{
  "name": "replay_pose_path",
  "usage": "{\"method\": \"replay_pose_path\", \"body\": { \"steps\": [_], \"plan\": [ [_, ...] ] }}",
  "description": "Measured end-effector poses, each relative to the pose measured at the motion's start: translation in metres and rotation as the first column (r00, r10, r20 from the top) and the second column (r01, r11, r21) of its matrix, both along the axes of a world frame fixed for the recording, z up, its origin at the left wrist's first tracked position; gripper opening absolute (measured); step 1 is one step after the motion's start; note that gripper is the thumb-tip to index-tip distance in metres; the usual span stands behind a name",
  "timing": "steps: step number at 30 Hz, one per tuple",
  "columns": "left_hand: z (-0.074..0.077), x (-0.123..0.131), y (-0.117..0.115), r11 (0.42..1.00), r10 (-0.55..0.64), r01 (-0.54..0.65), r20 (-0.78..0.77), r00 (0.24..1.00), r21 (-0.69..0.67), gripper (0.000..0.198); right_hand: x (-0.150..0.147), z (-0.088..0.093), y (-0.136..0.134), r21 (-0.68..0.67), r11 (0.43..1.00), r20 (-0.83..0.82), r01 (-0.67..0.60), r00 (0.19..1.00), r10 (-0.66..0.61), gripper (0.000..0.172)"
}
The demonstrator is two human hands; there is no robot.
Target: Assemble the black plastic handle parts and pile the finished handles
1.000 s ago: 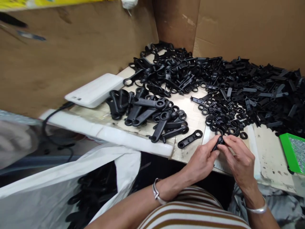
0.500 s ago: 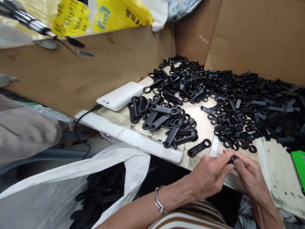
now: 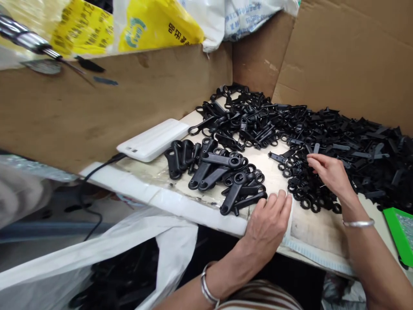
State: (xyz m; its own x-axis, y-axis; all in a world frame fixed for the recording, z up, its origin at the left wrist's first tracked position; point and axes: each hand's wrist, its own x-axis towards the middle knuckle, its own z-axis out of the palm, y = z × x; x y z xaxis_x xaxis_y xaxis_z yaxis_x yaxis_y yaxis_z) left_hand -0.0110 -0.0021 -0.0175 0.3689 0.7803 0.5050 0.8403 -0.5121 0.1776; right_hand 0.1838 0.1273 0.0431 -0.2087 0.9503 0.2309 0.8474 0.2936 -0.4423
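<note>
My left hand point(image 3: 269, 221) rests at the table's front edge, fingers together and bent downward. It covers the spot where a lone black plastic lever arm lay; what is under the fingers is hidden. Just left of it lies a group of black lever arms point(image 3: 235, 191), each with a round ring end. Over the black parts to the right is my right hand point(image 3: 331, 174), its thumb and forefinger pinched; I cannot make out what is between them. Small black toothed rings point(image 3: 305, 203) lie below its fingertips, and a heap of flat black strips point(image 3: 364, 148) spreads behind it.
A white phone-like device point(image 3: 153, 140) with a black cable point(image 3: 93, 174) lies at left. Cardboard walls point(image 3: 348, 51) enclose the back. A screwdriver point(image 3: 32, 38) hangs upper left. An open white bag point(image 3: 179, 245) holds black parts below; a green-edged tray point(image 3: 395, 228) sits right.
My hands have parted from around a small black piece. The left moved left onto the lone lever arm's spot; the right reached forward to the heap. The view has shifted slightly.
</note>
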Motion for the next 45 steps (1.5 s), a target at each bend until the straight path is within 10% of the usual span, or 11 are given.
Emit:
{"method": "replay_pose_path", "body": {
  "steps": [7, 14, 18, 22, 26, 28, 30, 33, 38, 45],
  "plan": [
    [0.009, -0.006, 0.013, 0.991, 0.042, -0.045, -0.022, 0.999, -0.128, 0.041, -0.024, -0.015, 0.076, 0.121, 0.989, 0.343, -0.081, 0.939, 0.035, 0.032],
    [0.021, -0.030, 0.039, 0.977, 0.135, -0.107, 0.149, 0.980, -0.183, 0.033, -0.022, -0.013, 0.083, 0.129, 0.990, 0.343, -0.064, 0.939, 0.016, 0.027],
    [0.025, -0.036, 0.041, 0.976, 0.178, -0.148, 0.196, 0.964, -0.159, 0.031, 0.000, 0.010, 0.036, 0.192, 0.981, -0.072, 0.029, 0.997, -0.016, 0.022],
    [0.032, -0.022, 0.029, 0.974, 0.114, 0.014, 0.540, 0.834, -0.227, 0.040, 0.007, 0.011, -0.051, -0.080, 0.997, -0.638, -0.024, 0.770, -0.033, 0.027],
    [0.030, 0.011, 0.011, 0.695, 0.256, 0.558, 0.881, 0.398, -0.454, 0.048, -0.015, -0.014, -0.132, -0.328, 0.933, -0.728, -0.147, 0.669, -0.150, 0.026],
    [0.026, 0.025, 0.003, 0.535, 0.424, 0.716, 0.875, 0.233, -0.449, 0.047, -0.018, -0.025, -0.154, -0.345, 0.924, -0.666, -0.164, 0.736, -0.118, 0.025],
    [0.023, 0.034, -0.001, 0.511, 0.490, 0.752, 0.860, 0.145, -0.417, 0.039, -0.004, -0.032, -0.161, -0.259, 0.965, -0.509, -0.045, 0.855, -0.097, 0.024],
    [0.021, 0.038, -0.004, 0.542, 0.489, 0.738, 0.865, 0.113, -0.402, 0.034, 0.036, -0.037, -0.152, 0.055, 0.971, -0.199, 0.233, 0.955, -0.218, 0.023],
    [0.020, 0.040, -0.005, 0.361, 0.561, 0.836, 0.812, 0.160, -0.414, 0.041, 0.081, -0.049, -0.123, 0.140, 0.975, 0.129, 0.174, 0.973, -0.192, 0.029],
    [0.017, 0.039, -0.003, 0.270, 0.677, 0.881, 0.727, 0.113, -0.388, 0.034, 0.074, -0.037, -0.138, 0.044, 0.990, -0.142, 0.131, 0.982, -0.124, 0.028]
  ]
}}
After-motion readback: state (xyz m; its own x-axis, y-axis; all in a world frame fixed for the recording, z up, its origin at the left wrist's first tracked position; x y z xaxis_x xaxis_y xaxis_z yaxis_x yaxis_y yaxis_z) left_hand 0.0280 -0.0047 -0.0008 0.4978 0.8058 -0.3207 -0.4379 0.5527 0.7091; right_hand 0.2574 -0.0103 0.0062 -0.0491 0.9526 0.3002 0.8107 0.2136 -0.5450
